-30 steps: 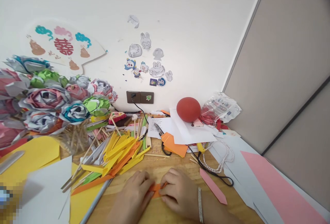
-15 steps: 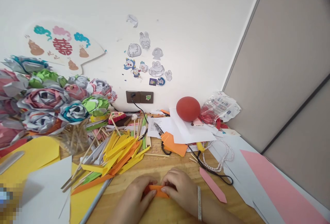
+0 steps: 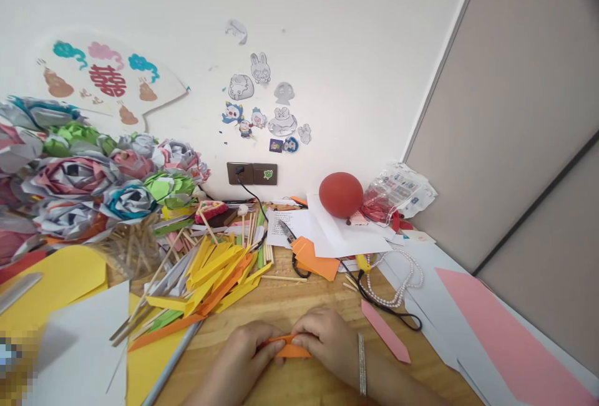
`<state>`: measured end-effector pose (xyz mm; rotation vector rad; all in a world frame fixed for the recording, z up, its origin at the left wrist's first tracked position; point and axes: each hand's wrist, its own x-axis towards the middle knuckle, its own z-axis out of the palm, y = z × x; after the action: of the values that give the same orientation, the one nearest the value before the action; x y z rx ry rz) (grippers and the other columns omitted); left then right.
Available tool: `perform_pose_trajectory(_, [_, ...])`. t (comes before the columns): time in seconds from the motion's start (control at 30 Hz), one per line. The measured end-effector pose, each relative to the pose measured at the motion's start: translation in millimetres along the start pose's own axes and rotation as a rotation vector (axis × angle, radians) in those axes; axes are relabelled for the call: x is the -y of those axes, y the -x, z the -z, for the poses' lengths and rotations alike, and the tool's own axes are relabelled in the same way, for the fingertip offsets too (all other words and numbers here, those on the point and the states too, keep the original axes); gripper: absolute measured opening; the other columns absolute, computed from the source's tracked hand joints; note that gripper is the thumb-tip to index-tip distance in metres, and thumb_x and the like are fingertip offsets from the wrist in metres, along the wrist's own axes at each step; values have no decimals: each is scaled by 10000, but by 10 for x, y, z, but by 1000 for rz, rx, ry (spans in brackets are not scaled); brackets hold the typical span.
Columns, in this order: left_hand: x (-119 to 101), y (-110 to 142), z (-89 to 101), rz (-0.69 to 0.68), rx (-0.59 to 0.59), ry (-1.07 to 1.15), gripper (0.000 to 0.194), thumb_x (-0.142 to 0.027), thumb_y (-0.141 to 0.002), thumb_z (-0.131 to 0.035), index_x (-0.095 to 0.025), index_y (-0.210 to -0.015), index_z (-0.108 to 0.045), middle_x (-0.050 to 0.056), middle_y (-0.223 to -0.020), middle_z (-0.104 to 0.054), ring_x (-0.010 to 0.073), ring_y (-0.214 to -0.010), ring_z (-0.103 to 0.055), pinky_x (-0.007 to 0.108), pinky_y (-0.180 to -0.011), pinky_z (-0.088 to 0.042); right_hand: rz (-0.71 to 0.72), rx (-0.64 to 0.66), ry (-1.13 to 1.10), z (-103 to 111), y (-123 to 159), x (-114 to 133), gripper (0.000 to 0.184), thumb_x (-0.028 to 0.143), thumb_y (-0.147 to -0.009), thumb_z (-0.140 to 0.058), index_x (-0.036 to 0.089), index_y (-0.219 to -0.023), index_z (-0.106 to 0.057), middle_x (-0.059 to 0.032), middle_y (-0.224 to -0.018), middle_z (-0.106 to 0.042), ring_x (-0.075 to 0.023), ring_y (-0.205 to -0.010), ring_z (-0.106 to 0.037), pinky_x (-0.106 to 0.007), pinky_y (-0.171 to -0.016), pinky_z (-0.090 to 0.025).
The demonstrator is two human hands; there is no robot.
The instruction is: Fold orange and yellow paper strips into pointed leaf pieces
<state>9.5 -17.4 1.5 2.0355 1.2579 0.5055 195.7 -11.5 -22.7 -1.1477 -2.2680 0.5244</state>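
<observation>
Faces a white wall (image 3: 355, 50) across a wooden counter (image 3: 266, 303). Has a bunch of paper flowers (image 3: 77, 175) massed at far left, yellow paper (image 3: 75, 269) nearer on that side, and white sheets (image 3: 430, 325) along the right under a large pink sheet (image 3: 505, 337). Has a loose heap of folded strips (image 3: 210, 275), mostly yellow, left of centre, and a red balloon (image 3: 340, 195) on white paper at the back. Holds left hand (image 3: 250, 343) and right hand (image 3: 330, 340) close together at the near middle, both curled to a pinch. Has a pink strip (image 3: 385, 331) just beyond the right wrist. Grips a folded orange strip (image 3: 297, 351) between them, its left part under the left thumb, its upper edge under the right thumb, its right end peeking out below. Cannot tell whether it touches the wood. Wears a thin silvery bracelet (image 3: 362, 362) on the right wrist.
</observation>
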Motion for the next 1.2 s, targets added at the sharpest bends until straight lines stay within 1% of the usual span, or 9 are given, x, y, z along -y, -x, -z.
perform_pose_trajectory(0.2, [26, -7, -6, 0, 10, 2, 320, -323, -827, -410, -193, -606, -601, -8, -665, -635, 157, -630, -547, 226, -622, -387, 40, 24, 19, -11, 0, -31, 190, 285, -898, -520, 209, -829, -680, 3, -736, -693, -134, -697, -625, -221, -680, -446])
perform_pose_trajectory(0.3, [41, -10, -10, 10, 9, 1, 332, -339, -826, -411, -191, -596, -601, -8, -654, -625, 156, -625, -541, 224, -616, -384, 36, 24, 11, -1, 0, -19, 201, 286, -902, -509, 209, -829, -680, 2, -735, -693, -135, -698, -627, -224, -686, -449])
perform_pose_trajectory(0.53, [2, 9, -1, 28, 26, 37, 340, -361, -831, -403, -191, -594, -578, -16, -635, -615, 154, -622, -538, 223, -606, -382, -18, -9, -131, 38, 1, 42, 126, 172, -822, -571, 185, -759, -679, 8, -688, -674, -129, -643, -596, -213, -639, -427])
perform_pose_trajectory(0.63, [-18, 21, 4, 51, -7, 55, 318, -350, -831, -396, -191, -613, -565, -8, -641, -626, 161, -622, -544, 234, -607, -381, -54, -6, -223, 68, 1, 65, 123, 162, -802, -556, 181, -795, -677, 14, -673, -654, -123, -607, -564, -204, -586, -407])
perform_pose_trajectory(0.73, [-26, 21, 16, 70, -18, 96, 307, -357, -824, -392, -195, -620, -556, -4, -645, -637, 165, -622, -548, 242, -612, -378, -97, -13, -263, 88, 4, 88, 120, 154, -730, -601, 183, -817, -680, 17, -681, -648, -125, -604, -547, -200, -567, -395])
perform_pose_trajectory(0.87, [-26, -4, 31, 66, 7, 254, 277, -414, -787, -438, -194, -693, -577, -18, -607, -607, 167, -613, -529, 247, -606, -369, -137, -29, -367, 91, 4, 111, 231, 87, -705, -517, 184, -839, -679, 20, -679, -639, -115, -577, -546, -195, -565, -399])
perform_pose_trajectory(0.97, [-23, -24, 28, 71, 18, 518, 244, -446, -722, -524, -208, -774, -528, -48, -579, -574, 150, -570, -495, 240, -576, -357, -113, -72, -429, 99, -1, 114, 253, 92, -704, -492, 179, -854, -677, 5, -712, -635, -117, -591, -548, -198, -559, -394])
perform_pose_trajectory(1.07, [-26, -25, 39, 91, 21, 726, 221, -394, -660, -590, -214, -712, -474, -53, -588, -585, 128, -557, -476, 229, -575, -343, -36, -161, -382, 110, -5, 104, 234, 98, -706, -480, 175, -790, -685, -4, -678, -604, -129, -620, -525, -214, -585, -383])
perform_pose_trajectory(1.2, [-19, -14, 83, 122, 8, 794, 182, -334, -649, -614, -201, -684, -496, -58, -574, -584, 123, -587, -489, 224, -597, -338, 11, -174, -404, 113, 2, 79, 180, 155, -732, -526, 167, -801, -692, -11, -670, -569, -135, -622, -511, -225, -582, -380])
